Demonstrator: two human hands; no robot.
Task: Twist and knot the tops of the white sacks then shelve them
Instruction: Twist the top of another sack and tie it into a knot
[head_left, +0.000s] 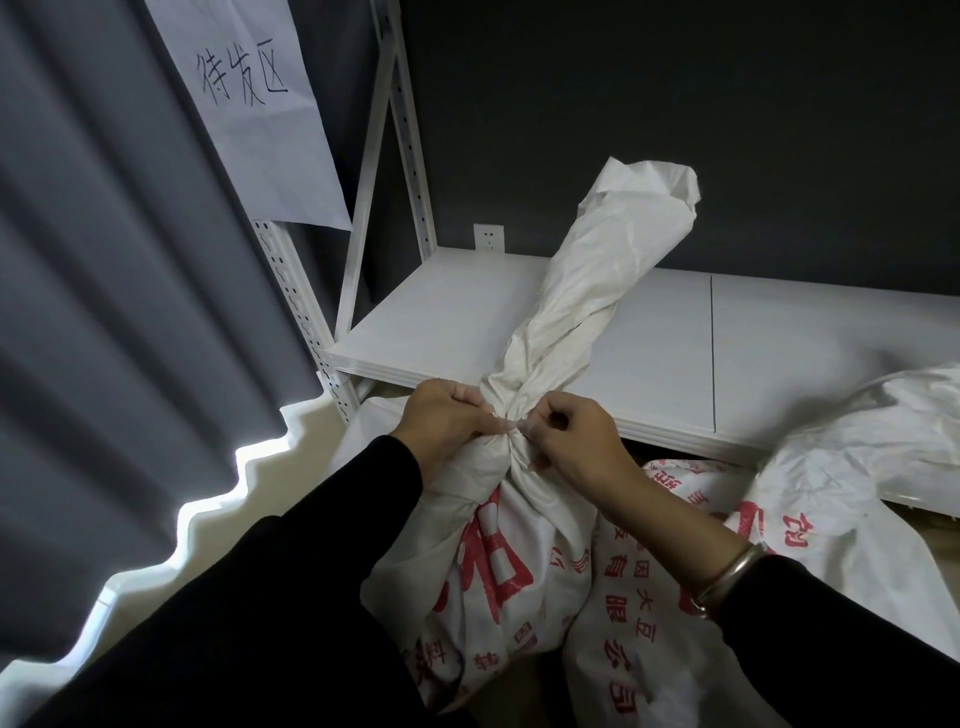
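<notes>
A white sack with red print (498, 566) stands on the floor in front of me. Its top is gathered into a twisted neck (571, 312) that rises up and right over the shelf. My left hand (447, 421) grips the neck's base from the left. My right hand (569, 434) pinches the same spot from the right, fingers curled into the fabric. A second printed sack (639, 613) leans against the first on its right. A third white sack (883, 457) lies at the right, partly on the white shelf board (447, 312).
The white metal shelf has slotted uprights (410, 130) at the left and a dark wall behind. A grey curtain (104, 260) hangs at the left. A paper sign (249, 88) with handwriting is fixed to the upright. A wall socket (489, 238) sits behind the shelf.
</notes>
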